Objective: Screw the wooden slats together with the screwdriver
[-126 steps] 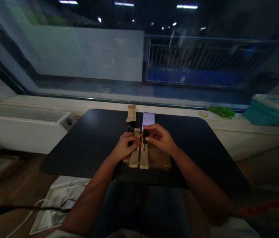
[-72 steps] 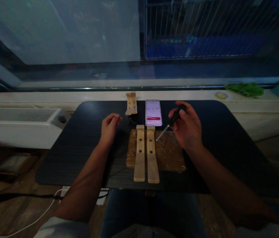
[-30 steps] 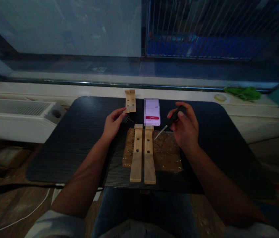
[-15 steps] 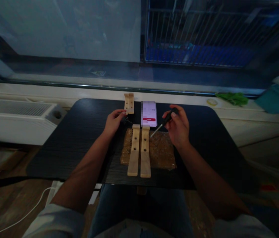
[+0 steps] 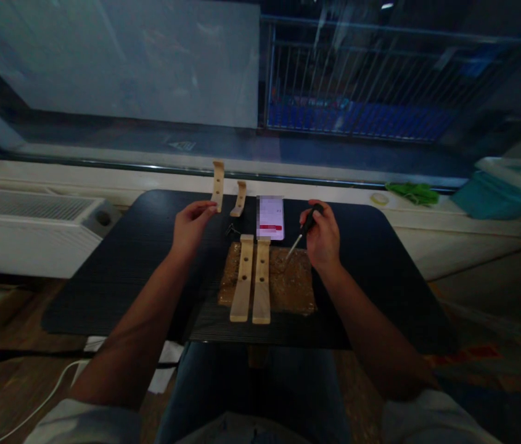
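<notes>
The left hand (image 5: 189, 225) is now lifting one short bracket (image 5: 217, 179) off the surface (image 5: 149, 271), its grip pinching the lower end, at eleven o'clock of the slats (image 5: 251, 277). The right hand (image 5: 322, 237) is gripping the screwdriver (image 5: 301, 235) closed.

Pale wood slats (image 5: 251, 279), black-handled screwdriver (image 5: 301, 234), dark table (image 5: 149, 259).

Both forearms are bare from the left hand (image 5: 189, 225) and the right hand (image 5: 321, 237) back to about the elbows. There a pale, whitish-grey garment begins, with the left sleeve (image 5: 85, 425) and the right sleeve (image 5: 431, 416) well behind the hands. Between the arms, nearer the body than either hand, dark blue denim trousers (image 5: 251, 394) cover the lap.
</notes>
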`<move>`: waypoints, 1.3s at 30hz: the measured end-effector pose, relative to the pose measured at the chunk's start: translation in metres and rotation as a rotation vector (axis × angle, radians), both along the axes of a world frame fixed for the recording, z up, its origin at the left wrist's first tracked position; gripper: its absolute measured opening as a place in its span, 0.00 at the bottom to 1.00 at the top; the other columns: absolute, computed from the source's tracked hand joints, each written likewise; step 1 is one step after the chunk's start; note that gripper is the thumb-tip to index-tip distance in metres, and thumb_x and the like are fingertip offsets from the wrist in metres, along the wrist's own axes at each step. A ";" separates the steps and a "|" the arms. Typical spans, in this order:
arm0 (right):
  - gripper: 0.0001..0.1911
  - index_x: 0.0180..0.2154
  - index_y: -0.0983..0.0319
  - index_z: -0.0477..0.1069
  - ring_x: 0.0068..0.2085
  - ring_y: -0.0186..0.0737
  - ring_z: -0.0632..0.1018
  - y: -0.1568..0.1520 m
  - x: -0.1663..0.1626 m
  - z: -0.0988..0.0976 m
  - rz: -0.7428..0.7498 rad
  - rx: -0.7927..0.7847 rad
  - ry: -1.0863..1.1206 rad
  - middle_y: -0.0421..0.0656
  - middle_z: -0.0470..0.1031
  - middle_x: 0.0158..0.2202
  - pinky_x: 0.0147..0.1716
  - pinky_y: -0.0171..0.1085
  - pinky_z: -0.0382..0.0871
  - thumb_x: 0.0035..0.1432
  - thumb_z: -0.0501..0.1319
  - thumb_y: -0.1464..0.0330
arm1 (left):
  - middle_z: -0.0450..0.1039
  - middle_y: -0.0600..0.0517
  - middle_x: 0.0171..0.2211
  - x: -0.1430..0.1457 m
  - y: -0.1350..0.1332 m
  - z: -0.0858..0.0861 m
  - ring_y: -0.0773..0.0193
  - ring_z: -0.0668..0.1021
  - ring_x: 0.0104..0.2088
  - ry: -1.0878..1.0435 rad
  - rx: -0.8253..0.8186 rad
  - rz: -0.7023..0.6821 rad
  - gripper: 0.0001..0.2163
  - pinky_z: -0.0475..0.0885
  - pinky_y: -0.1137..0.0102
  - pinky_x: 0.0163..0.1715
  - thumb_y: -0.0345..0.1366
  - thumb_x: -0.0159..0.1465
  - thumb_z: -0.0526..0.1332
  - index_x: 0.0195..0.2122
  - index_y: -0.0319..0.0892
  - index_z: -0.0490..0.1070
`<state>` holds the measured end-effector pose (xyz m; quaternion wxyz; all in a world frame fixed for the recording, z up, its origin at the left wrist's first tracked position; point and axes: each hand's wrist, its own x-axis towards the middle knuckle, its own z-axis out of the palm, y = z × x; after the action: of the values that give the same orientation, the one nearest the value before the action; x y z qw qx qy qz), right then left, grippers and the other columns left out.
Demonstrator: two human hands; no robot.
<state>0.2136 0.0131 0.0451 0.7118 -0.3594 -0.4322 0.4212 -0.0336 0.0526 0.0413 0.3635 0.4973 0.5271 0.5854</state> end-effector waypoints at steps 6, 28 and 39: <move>0.03 0.34 0.55 0.61 0.21 0.30 0.65 0.001 0.006 0.007 0.081 -0.062 -0.082 0.33 0.60 0.21 0.21 0.31 0.63 0.57 0.51 0.64 | 0.80 0.49 0.35 0.004 -0.047 0.026 0.60 0.78 0.37 0.013 0.044 -0.105 0.12 0.71 0.68 0.41 0.41 0.51 0.68 0.34 0.40 0.78; 0.15 0.34 0.61 0.71 0.21 0.32 0.65 0.004 0.014 0.007 0.046 -0.117 -0.616 0.34 0.65 0.19 0.22 0.34 0.58 0.49 0.64 0.56 | 0.77 0.51 0.28 0.037 -0.135 0.028 0.67 0.73 0.26 0.087 -0.204 -0.561 0.10 0.66 0.75 0.26 0.40 0.53 0.67 0.34 0.43 0.81; 0.10 0.28 0.61 0.71 0.27 0.36 0.70 0.005 0.023 0.011 0.053 -0.110 -0.846 0.39 0.72 0.25 0.30 0.36 0.61 0.48 0.64 0.61 | 0.78 0.48 0.35 0.022 -0.113 0.032 0.62 0.76 0.36 0.446 0.163 -0.831 0.10 0.69 0.69 0.35 0.37 0.62 0.61 0.40 0.43 0.79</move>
<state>0.2365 0.0183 0.0560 0.4404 -0.5269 -0.6719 0.2773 -0.0116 -0.0603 0.0731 0.4048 0.8063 0.3009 0.3090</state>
